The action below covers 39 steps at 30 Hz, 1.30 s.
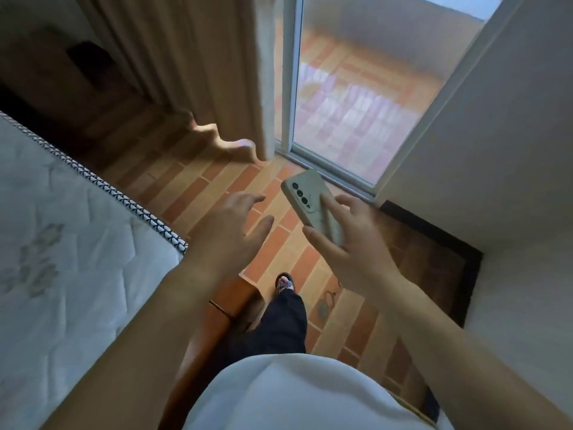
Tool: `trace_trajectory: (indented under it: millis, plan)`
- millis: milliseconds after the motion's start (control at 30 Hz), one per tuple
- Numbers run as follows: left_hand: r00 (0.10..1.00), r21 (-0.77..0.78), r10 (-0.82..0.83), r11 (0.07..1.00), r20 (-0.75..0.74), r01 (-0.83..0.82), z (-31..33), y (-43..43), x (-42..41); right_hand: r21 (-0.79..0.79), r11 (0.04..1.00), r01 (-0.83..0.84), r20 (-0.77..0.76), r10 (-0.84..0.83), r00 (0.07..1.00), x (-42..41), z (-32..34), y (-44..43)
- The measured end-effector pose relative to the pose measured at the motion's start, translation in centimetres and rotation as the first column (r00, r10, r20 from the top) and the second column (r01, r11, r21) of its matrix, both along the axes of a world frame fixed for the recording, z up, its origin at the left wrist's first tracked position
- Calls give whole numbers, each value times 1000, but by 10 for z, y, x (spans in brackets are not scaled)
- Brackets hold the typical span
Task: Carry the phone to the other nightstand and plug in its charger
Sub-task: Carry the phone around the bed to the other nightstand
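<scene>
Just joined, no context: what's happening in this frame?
A person is walking past the mattress across the tiled floor, toward the glass door. The right hand holds the phone, camera side up; the left hand is open and holds nothing. No nightstand or charger is clearly visible.

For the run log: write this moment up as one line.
stage: carrying | right hand: holds phone, back camera up | left hand: open, empty | mattress on left | charger: not visible
</scene>
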<state>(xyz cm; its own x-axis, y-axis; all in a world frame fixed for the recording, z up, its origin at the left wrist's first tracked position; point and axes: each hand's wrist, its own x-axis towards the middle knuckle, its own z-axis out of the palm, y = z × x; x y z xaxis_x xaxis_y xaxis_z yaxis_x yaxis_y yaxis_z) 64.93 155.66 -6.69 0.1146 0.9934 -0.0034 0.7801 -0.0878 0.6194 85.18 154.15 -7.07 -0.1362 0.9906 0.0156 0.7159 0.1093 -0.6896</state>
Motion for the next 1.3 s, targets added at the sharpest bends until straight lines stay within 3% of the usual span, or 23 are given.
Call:
trace_trajectory:
  millis: [267, 500, 967, 1300]
  plan:
    - [977, 21, 213, 977, 30, -214, 14, 177, -42, -15, 985, -171, 32, 172, 985, -46, 7, 205]
    - [911, 0, 413, 911, 0, -413, 26, 264, -122, -18, 923, -383, 31, 384, 923, -129, 21, 336]
    - [759, 7, 647, 761, -67, -648, 29, 493, -287, 12, 750, -661, -33, 661, 749, -330, 14, 632]
    - [582, 0, 808, 585, -87, -811, 25, 560, -449, -15, 570, -822, -87, 818, 569, -526, 10, 749]
